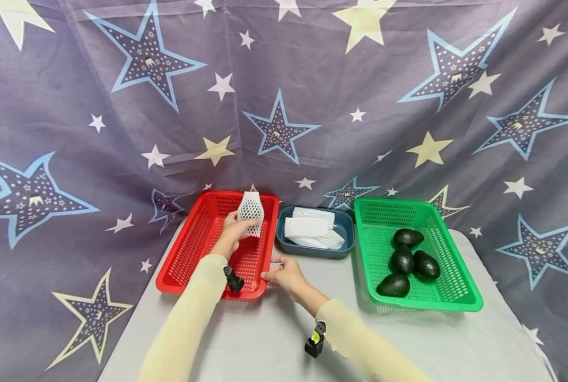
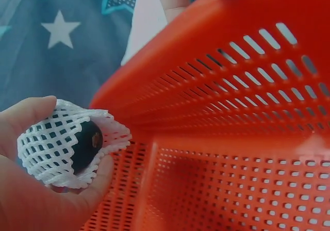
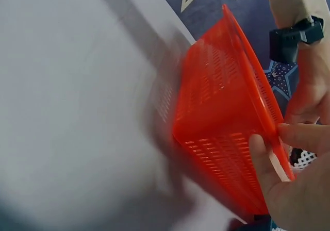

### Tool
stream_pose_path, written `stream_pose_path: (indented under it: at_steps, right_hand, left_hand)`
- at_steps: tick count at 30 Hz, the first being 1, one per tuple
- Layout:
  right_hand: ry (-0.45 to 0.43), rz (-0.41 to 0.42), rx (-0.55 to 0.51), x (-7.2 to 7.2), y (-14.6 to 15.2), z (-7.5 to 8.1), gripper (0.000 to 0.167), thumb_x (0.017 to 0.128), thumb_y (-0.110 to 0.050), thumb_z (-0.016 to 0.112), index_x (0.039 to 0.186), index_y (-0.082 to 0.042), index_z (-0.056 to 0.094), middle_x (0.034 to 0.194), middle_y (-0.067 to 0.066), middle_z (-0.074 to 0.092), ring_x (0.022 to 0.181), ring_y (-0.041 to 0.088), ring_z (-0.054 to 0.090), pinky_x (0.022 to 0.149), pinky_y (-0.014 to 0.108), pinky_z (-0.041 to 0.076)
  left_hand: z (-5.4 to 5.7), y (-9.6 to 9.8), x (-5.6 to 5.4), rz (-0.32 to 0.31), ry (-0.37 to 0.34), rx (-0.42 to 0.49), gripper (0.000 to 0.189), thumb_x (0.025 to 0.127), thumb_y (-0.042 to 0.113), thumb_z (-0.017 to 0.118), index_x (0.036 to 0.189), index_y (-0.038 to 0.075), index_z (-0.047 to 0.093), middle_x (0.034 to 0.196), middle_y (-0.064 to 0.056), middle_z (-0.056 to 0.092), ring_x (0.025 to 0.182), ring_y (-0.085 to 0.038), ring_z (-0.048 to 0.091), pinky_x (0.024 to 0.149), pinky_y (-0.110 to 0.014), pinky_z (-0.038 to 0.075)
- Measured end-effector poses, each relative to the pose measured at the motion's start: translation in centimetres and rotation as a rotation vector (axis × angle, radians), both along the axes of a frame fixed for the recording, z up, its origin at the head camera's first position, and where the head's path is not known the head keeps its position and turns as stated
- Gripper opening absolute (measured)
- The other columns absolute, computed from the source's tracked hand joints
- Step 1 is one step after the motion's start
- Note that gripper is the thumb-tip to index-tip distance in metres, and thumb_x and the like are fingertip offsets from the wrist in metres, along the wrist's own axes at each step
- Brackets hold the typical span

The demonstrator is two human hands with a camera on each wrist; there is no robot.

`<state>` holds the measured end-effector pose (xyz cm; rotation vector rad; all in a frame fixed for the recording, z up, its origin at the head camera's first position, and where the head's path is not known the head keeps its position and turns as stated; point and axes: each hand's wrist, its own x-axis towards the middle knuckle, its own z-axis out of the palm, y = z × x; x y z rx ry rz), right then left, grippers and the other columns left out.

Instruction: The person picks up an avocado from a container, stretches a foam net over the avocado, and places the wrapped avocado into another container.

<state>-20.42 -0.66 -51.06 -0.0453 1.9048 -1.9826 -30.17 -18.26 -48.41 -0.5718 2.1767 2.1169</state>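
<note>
My left hand (image 1: 230,236) holds a dark avocado (image 2: 86,146) in a white foam net sleeve (image 1: 251,208) over the red basket (image 1: 251,293). In the left wrist view, thumb and fingers curl round the netted fruit, and the avocado's stem end shows at the sleeve's open mouth. The sleeve's other end is hidden there by the hand. My right hand (image 1: 287,275) pinches the basket's right rim near the front corner, the thumb on the outer wall in the right wrist view.
Between the baskets stands a dark blue tray (image 1: 314,251) with several white foam net sleeves (image 1: 307,227). A green basket (image 1: 431,303) on the right holds several bare avocados (image 1: 402,259). The pale tabletop (image 1: 274,339) meets a star-patterned curtain (image 1: 284,69) behind.
</note>
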Motion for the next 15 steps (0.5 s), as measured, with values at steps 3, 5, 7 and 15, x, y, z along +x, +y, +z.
stream_pose_path:
  at_steps: [3,5,7,15]
  right_hand:
    - [-0.001,-0.005,-0.004,0.2,0.0,0.0,0.041,0.086,0.013,0.068,0.124,0.020,0.054,0.083,0.014,0.070,0.059,0.009,0.066,0.067,0.038,0.064]
    - [-0.005,-0.019,-0.008,0.2,0.0,0.0,0.038,0.085,0.014,0.068,0.121,0.019,0.056,0.087,0.017,0.071,0.059,0.009,0.066,0.064,0.035,0.063]
    - [-0.012,-0.038,-0.013,0.3,0.1,0.0,0.036,0.085,0.015,0.067,0.119,0.019,0.056,0.090,0.022,0.071,0.059,0.009,0.065,0.063,0.034,0.063]
    - [-0.031,-0.074,-0.028,0.4,0.0,-0.2,0.032,0.082,0.018,0.066,0.113,0.017,0.057,0.088,0.022,0.071,0.057,0.009,0.065,0.062,0.033,0.063]
  left_hand:
    - [-0.7,0.2,-0.5,-0.002,-0.034,0.024,0.076,0.087,0.015,0.079,0.150,0.004,0.038,0.132,-0.012,0.055,0.105,-0.021,0.062,0.106,-0.046,0.052]
    - [-1.1,0.4,-0.8,-0.002,-0.055,0.034,0.074,0.087,0.014,0.079,0.147,0.003,0.039,0.128,-0.012,0.056,0.102,-0.020,0.063,0.105,-0.046,0.052]
    - [-1.4,0.7,-1.1,-0.009,-0.080,0.055,0.071,0.087,0.013,0.079,0.145,0.002,0.040,0.125,-0.012,0.057,0.103,-0.022,0.064,0.106,-0.046,0.052]
    - [-2.0,0.9,-1.9,-0.097,-0.178,0.058,0.039,0.091,0.011,0.074,0.123,-0.001,0.055,0.103,-0.010,0.063,0.079,-0.023,0.070,0.095,-0.045,0.059]
